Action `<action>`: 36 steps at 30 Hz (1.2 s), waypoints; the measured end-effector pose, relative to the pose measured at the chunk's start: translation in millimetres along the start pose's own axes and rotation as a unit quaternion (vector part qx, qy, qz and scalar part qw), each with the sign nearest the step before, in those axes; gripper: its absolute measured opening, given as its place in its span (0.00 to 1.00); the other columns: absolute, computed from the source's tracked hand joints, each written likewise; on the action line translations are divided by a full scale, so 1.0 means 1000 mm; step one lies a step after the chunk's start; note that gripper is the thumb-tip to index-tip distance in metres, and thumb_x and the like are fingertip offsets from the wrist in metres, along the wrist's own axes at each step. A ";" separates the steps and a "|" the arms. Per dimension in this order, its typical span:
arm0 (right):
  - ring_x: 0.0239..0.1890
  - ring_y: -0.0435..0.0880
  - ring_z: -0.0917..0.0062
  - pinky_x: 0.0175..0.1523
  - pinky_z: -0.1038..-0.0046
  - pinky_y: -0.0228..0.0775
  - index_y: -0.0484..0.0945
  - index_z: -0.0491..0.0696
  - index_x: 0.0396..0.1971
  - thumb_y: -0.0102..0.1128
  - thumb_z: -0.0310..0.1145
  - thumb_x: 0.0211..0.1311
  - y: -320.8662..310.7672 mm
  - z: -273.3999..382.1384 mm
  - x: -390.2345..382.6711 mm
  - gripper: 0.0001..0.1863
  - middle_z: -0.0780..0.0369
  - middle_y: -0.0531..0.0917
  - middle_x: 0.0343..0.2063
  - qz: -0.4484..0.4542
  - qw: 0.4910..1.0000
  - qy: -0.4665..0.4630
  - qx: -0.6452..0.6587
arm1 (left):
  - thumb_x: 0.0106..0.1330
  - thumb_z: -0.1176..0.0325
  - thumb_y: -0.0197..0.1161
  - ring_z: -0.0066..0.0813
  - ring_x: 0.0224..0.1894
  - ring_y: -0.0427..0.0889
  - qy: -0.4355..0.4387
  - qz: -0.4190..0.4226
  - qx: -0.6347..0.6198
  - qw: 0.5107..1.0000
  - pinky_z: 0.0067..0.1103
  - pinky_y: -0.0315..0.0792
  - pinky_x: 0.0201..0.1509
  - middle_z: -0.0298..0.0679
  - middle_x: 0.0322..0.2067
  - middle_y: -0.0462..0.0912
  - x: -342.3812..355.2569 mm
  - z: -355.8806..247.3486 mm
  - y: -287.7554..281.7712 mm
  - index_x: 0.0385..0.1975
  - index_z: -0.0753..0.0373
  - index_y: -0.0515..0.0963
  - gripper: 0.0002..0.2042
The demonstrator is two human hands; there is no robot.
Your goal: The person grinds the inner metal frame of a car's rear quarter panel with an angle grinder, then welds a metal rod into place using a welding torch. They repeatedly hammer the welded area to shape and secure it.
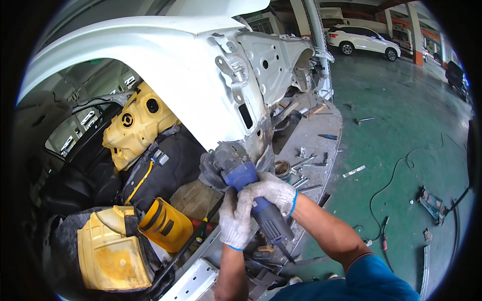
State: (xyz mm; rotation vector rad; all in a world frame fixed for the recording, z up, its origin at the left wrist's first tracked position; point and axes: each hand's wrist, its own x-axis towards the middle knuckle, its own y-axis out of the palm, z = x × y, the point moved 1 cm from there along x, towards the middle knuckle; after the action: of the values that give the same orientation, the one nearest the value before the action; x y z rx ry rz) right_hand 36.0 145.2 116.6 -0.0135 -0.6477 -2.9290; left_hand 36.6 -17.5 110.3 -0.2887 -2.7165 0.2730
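My left hand, in a white knit glove with blue cuff, is closed on the blue and grey angle grinder, under its neck. My right hand, gloved alike, wraps over the same grinder's body from the right. The grinder's guarded head is just at the lower edge of the white car body pillar, where the bare metal is scuffed and dark; I cannot tell whether the disc touches it. A cord runs down from the tool's rear.
Yellow moulded plastic parts, a yellow bin and black trim fill the car interior. Scattered tools lie on the grey platform around a can. A hose and a jack lie on the green floor, with a parked white car behind.
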 end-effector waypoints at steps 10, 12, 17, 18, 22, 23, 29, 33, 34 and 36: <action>0.42 0.85 0.81 0.49 0.70 0.82 0.84 0.40 0.55 0.78 0.33 0.58 0.004 -0.008 -0.004 0.26 0.61 0.89 0.43 -0.049 0.979 -0.087 -0.177 | 0.78 0.48 0.65 0.29 0.50 0.80 -0.067 0.019 -0.119 0.990 0.28 0.76 0.57 0.44 0.51 0.85 -0.004 0.000 0.004 0.62 0.71 0.78 0.29; 0.42 0.85 0.81 0.50 0.69 0.82 0.84 0.40 0.55 0.78 0.34 0.58 0.004 -0.009 -0.001 0.26 0.61 0.89 0.44 -0.062 0.974 -0.103 -0.194 | 0.78 0.48 0.65 0.28 0.51 0.80 -0.065 0.020 -0.146 0.987 0.27 0.75 0.59 0.44 0.51 0.85 0.000 0.000 0.005 0.62 0.71 0.78 0.29; 0.45 0.86 0.77 0.53 0.67 0.82 0.83 0.40 0.56 0.80 0.37 0.56 0.002 -0.011 0.005 0.30 0.58 0.90 0.45 -0.073 0.959 -0.112 -0.248 | 0.77 0.50 0.67 0.28 0.53 0.79 -0.064 0.029 -0.203 0.977 0.27 0.73 0.61 0.44 0.52 0.85 0.009 0.009 0.005 0.61 0.72 0.79 0.28; 0.46 0.87 0.74 0.54 0.65 0.82 0.82 0.40 0.57 0.81 0.40 0.54 0.002 -0.012 0.006 0.32 0.56 0.90 0.45 -0.080 0.959 -0.107 -0.249 | 0.77 0.50 0.67 0.28 0.53 0.79 -0.070 0.035 -0.205 0.976 0.27 0.73 0.61 0.44 0.52 0.85 0.009 0.010 0.005 0.61 0.72 0.79 0.28; 0.46 0.88 0.70 0.56 0.64 0.82 0.82 0.40 0.56 0.82 0.44 0.52 0.002 -0.014 0.009 0.35 0.54 0.90 0.44 -0.101 0.951 -0.096 -0.274 | 0.77 0.49 0.67 0.30 0.51 0.80 -0.073 0.022 -0.169 0.983 0.28 0.75 0.60 0.46 0.51 0.86 0.009 0.007 0.004 0.59 0.72 0.80 0.28; 0.46 0.88 0.71 0.55 0.64 0.82 0.82 0.40 0.56 0.82 0.44 0.52 0.002 -0.014 0.009 0.34 0.54 0.90 0.44 -0.097 0.955 -0.120 -0.252 | 0.77 0.49 0.67 0.31 0.50 0.81 -0.077 0.017 -0.141 0.987 0.29 0.75 0.59 0.47 0.50 0.86 0.010 0.005 0.003 0.58 0.72 0.80 0.28; 0.39 0.86 0.79 0.46 0.71 0.83 0.82 0.41 0.56 0.75 0.30 0.60 -0.001 -0.027 -0.012 0.24 0.62 0.88 0.42 -0.064 0.987 -0.139 -0.058 | 0.76 0.46 0.67 0.33 0.49 0.86 -0.077 0.072 -0.030 0.994 0.30 0.78 0.56 0.47 0.45 0.89 0.005 0.003 0.002 0.56 0.70 0.81 0.28; 0.39 0.87 0.77 0.47 0.71 0.84 0.79 0.38 0.59 0.76 0.25 0.54 -0.023 -0.056 -0.060 0.30 0.58 0.88 0.44 -0.124 0.990 -0.021 -0.060 | 0.70 0.32 0.66 0.65 0.41 0.89 -0.008 0.037 0.072 0.997 0.49 0.81 0.45 0.61 0.35 0.88 -0.050 0.029 0.027 0.57 0.68 0.76 0.38; 0.40 0.87 0.77 0.48 0.70 0.84 0.79 0.38 0.60 0.76 0.25 0.53 -0.034 -0.063 -0.073 0.31 0.58 0.88 0.45 -0.135 0.985 0.020 -0.101 | 0.70 0.31 0.64 0.64 0.39 0.89 -0.041 0.049 0.084 0.994 0.49 0.81 0.44 0.61 0.36 0.88 -0.068 0.038 0.037 0.58 0.69 0.75 0.40; 0.48 0.88 0.75 0.57 0.66 0.83 0.82 0.38 0.60 0.82 0.29 0.48 -0.052 -0.086 -0.086 0.35 0.59 0.90 0.48 -0.093 0.980 -0.007 -0.174 | 0.71 0.32 0.63 0.65 0.39 0.88 0.044 0.006 0.114 0.992 0.49 0.81 0.44 0.61 0.37 0.88 -0.093 0.053 0.055 0.60 0.70 0.73 0.40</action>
State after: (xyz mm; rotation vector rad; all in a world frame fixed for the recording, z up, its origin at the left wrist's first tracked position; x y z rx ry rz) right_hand 115.8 167.6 13.6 -0.0099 -0.1360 -3.1855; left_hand 107.9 5.8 16.2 -0.2465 -2.5668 0.5557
